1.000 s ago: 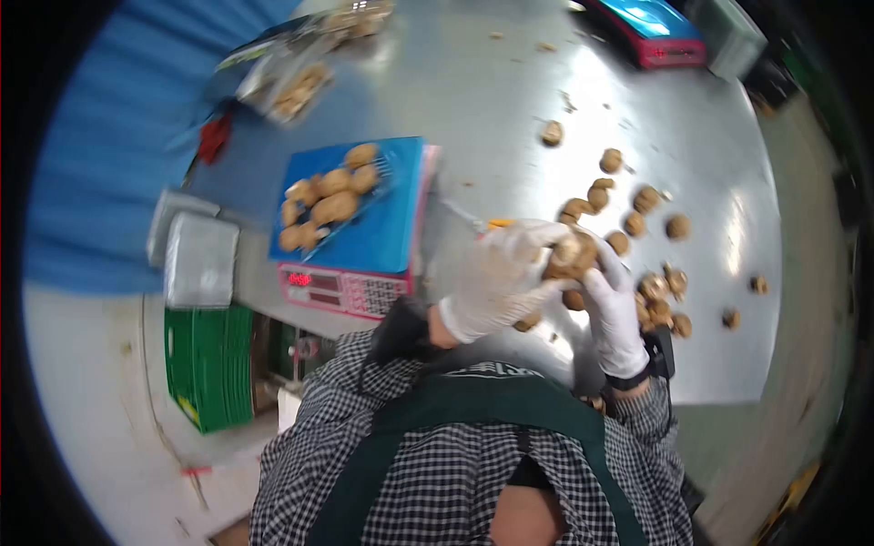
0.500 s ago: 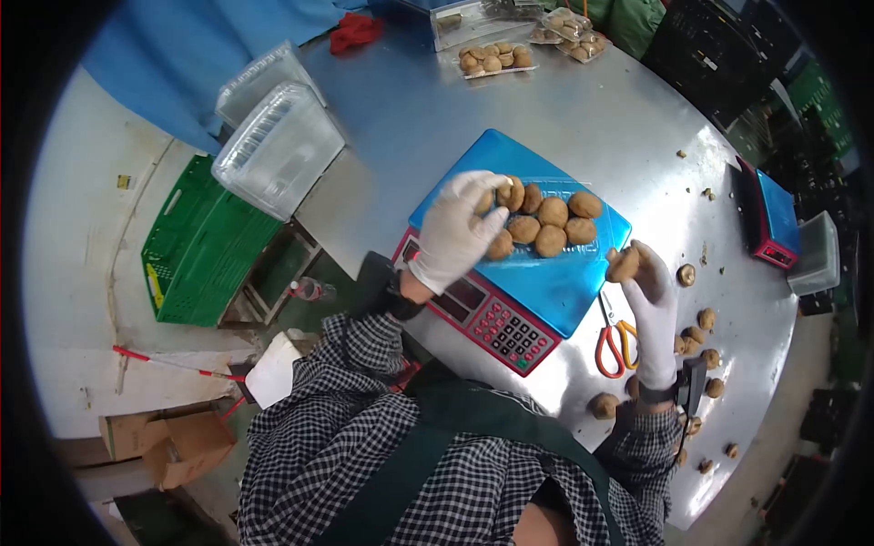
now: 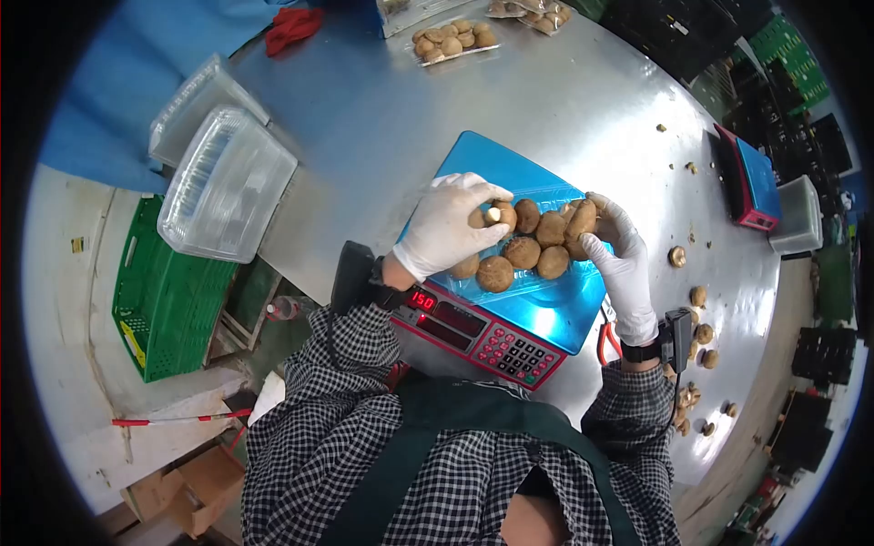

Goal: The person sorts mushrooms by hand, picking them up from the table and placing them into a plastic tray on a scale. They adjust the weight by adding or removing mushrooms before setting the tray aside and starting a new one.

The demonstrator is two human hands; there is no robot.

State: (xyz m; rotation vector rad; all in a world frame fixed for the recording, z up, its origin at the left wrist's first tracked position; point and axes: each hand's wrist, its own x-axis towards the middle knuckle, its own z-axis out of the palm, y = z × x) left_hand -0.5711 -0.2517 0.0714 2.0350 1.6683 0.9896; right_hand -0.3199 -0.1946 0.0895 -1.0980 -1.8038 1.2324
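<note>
A blue-topped scale (image 3: 557,320) with a red keypad panel stands before me, its red digits lit. On it rests a clear plastic tray (image 3: 473,289) with several brown mushrooms (image 3: 523,253) in it. My left hand (image 3: 452,226), in a white glove, pinches a mushroom (image 3: 503,217) over the tray's left part, its pale stem showing. My right hand (image 3: 625,264), gloved too, has its fingers round another mushroom (image 3: 582,218) at the tray's right end. Orange-handled scissors (image 3: 608,342) lie right of the scale, partly hidden by my right arm.
Stacked clear trays (image 3: 228,187) stand at the left, above a green crate (image 3: 173,291). Filled mushroom packs (image 3: 453,41) lie at the back. Loose mushrooms (image 3: 699,334) are scattered on the right side of the metal table. A second scale (image 3: 754,182) stands far right.
My right hand has moved left from beside the scale to the tray, carrying its mushroom. My left hand now pinches a mushroom with its stem visible. The view has shifted somewhat.
</note>
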